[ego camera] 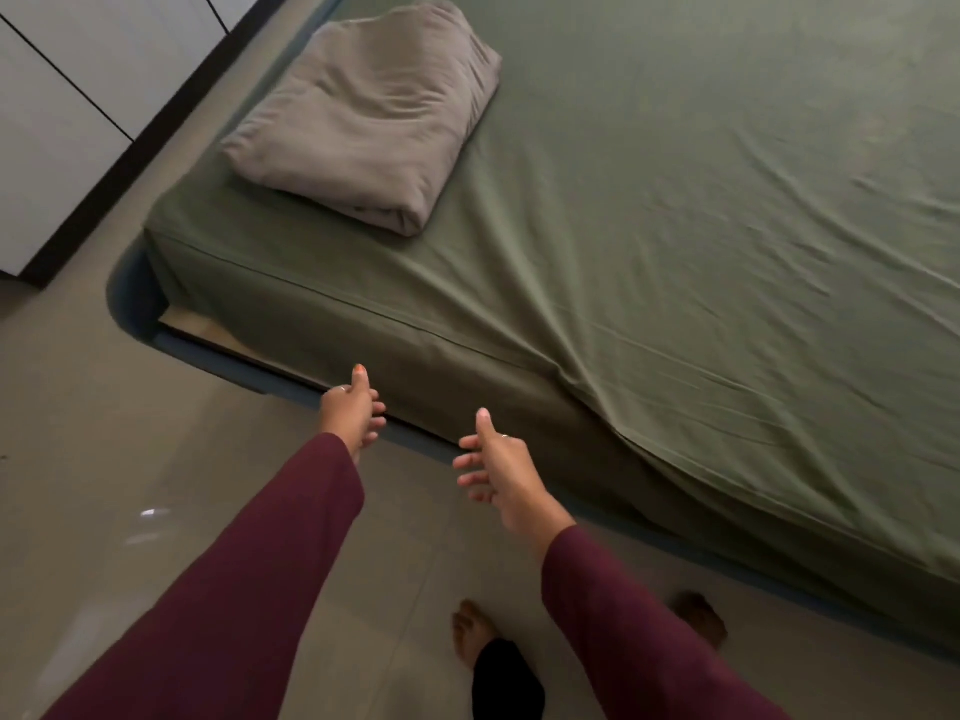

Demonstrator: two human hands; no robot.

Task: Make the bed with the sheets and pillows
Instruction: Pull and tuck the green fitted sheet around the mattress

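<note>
An olive green sheet [701, 226] covers the mattress, with creases running toward its near side. A folded grey-brown sheet [363, 116] lies on the bed near the left corner. My left hand [350, 413] hangs beside the lower edge of the mattress side, thumb up, fingers loosely bent and holding nothing. My right hand [493, 459] is a little to the right and nearer me, thumb up, fingers spread and empty, just short of the mattress side. No pillow shows.
The dark blue bed frame [135, 304] sticks out under the mattress at the left corner. A white wardrobe [52, 122] with a dark base stands at the far left. Grey floor tiles [130, 433] lie below, with my bare feet [472, 631] near the bed.
</note>
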